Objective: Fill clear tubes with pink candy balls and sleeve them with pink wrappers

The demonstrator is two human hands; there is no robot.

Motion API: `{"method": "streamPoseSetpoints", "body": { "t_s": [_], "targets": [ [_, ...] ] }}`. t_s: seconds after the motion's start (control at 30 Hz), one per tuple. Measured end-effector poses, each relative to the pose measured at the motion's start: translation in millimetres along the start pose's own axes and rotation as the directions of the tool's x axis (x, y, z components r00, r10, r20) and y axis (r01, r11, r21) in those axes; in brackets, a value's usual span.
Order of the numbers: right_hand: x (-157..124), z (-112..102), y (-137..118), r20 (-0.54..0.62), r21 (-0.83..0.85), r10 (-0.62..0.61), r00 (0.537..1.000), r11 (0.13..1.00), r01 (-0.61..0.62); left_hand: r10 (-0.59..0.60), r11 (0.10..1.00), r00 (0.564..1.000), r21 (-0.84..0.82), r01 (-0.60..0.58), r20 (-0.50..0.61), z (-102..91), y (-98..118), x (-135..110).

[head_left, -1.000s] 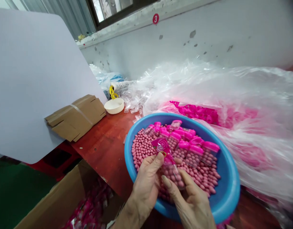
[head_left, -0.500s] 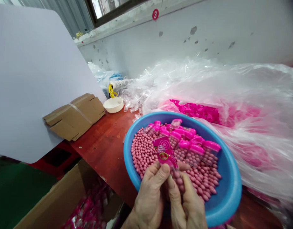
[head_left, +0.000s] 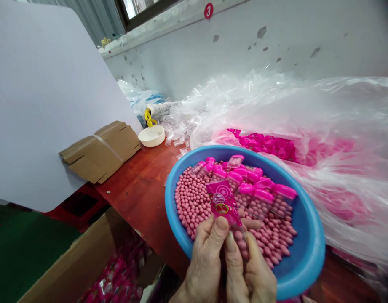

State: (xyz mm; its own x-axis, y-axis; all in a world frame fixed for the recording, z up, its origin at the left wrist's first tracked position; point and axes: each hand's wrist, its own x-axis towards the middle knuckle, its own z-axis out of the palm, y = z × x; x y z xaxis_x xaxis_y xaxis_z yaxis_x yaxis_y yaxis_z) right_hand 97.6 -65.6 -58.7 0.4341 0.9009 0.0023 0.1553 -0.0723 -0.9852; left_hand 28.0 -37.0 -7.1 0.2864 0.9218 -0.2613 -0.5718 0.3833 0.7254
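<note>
Over the near side of the blue basin (head_left: 169, 206), by the near edge of the red bench (head_left: 143, 176), both hands were closed on one magenta packet (head_left: 223, 201). The left hand (head_left: 205, 259) pinched the base of its printed part; the right hand (head_left: 252, 269) gripped the clear part holding pink balls (head_left: 241, 244). The print showed pale rings, a badge and a yellow-ringed oval, its lettering apparently too small to read. Pink-capped containers (head_left: 260, 195) lay in the basin. Beyond the bench's far edge, a red wall sticker (head_left: 208, 11) read "3".
</note>
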Motion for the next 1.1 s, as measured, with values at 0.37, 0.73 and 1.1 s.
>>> {"method": "streamPoseSetpoints", "body": {
  "t_s": [0.37, 0.73, 1.1],
  "targets": [
    [2, 1, -48, 0.165, 0.568, 0.52, 0.838, 0.645, -0.512, 0.058, 0.99, 0.994, -0.134, -0.045, 0.093, -3.6, 6, 8],
    [7, -12, -27, 0.314, 0.521, 0.345, 0.885, 0.716, -0.464, 0.003, 0.982, 0.99, -0.188, 0.024, 0.143, 0.8, 11, 15],
    [6, -8, -43, 0.237, 0.533, 0.419, 0.877, 0.699, -0.477, 0.179, 0.984, 0.954, 0.048, -0.172, -0.24, 2.7, -4, 9]
  ]
}}
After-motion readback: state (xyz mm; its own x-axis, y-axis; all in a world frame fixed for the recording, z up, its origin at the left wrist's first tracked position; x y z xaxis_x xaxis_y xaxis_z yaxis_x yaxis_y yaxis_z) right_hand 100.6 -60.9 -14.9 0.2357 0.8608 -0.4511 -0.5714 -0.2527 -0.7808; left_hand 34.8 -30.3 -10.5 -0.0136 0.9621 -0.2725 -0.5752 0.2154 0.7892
